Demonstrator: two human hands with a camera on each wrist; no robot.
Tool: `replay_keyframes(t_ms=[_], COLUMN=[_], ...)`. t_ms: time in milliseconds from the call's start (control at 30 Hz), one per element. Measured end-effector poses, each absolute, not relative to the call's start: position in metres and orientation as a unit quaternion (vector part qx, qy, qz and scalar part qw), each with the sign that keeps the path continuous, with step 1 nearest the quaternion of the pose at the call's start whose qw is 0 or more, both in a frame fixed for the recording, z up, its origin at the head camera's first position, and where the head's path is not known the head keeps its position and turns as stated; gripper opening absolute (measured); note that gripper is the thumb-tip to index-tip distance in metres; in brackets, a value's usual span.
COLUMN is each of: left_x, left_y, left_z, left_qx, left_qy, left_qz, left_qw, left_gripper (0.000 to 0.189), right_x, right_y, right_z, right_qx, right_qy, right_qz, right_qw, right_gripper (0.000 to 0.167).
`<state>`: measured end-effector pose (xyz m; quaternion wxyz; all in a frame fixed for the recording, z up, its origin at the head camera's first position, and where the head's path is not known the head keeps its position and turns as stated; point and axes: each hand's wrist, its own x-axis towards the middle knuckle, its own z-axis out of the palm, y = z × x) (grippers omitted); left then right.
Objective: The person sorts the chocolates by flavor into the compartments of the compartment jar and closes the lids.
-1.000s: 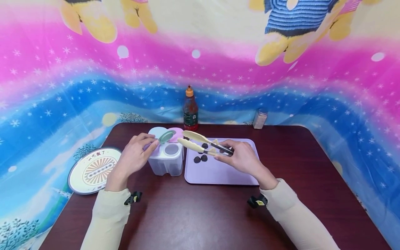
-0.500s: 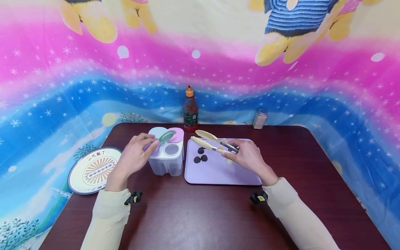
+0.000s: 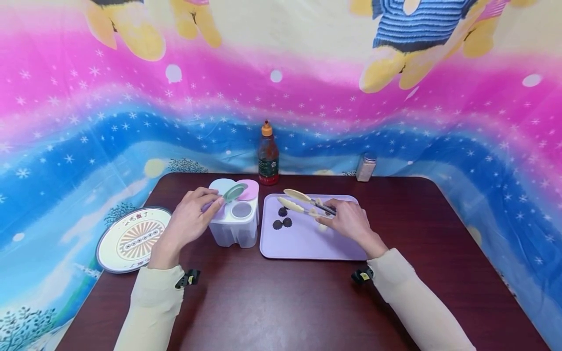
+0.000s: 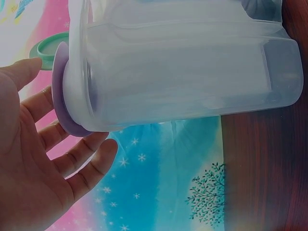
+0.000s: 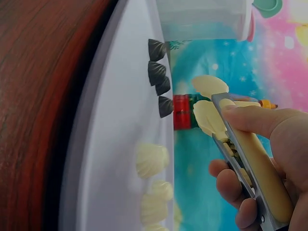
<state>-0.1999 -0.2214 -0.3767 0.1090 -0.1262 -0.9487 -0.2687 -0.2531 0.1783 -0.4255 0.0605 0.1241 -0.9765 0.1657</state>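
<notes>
My left hand (image 3: 190,217) is at a clear container (image 3: 232,231) with pale blue, pink, purple and green lids. Its thumb touches the raised green lid (image 3: 234,193), and its fingers spread by the purple lid (image 4: 65,91). Beside the green lid is a round opening (image 3: 241,209). My right hand (image 3: 349,222) grips cream-tipped metal tongs (image 3: 303,202) above the lilac tray (image 3: 303,246). The tongs' tips stand apart; I see nothing between them. Small dark ridged pieces (image 3: 283,223) lie on the tray, with cream shell-shaped pieces (image 5: 152,160), partly hidden in the head view.
A patterned plate (image 3: 131,239) lies at the table's left edge. An orange-capped red sauce bottle (image 3: 268,156) stands behind the container and tray. At the back right is a small shaker jar (image 3: 366,167). The brown table (image 3: 272,302) extends in front of the tray.
My right hand has carried the tongs rightward, from near the container's opening to over the tray, and slightly down lately. The left hand and green lid have kept their place.
</notes>
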Motion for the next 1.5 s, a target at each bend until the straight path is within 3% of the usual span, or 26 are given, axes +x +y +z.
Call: replay_keyframes(t_ms=[1500], left_x=[-0.202], left_y=[-0.222], left_z=[-0.379], left_qx=[-0.135], left_qy=[-0.947], left_qz=[-0.262], left_qw=[0.129], left_gripper=[0.045], right_x=[-0.266], right_y=[0.186], right_z=[-0.448], right_qx=[0.103], right_qy=[-0.984], right_qz=[0.144], right_qw=[0.026], right_gripper=[0.046])
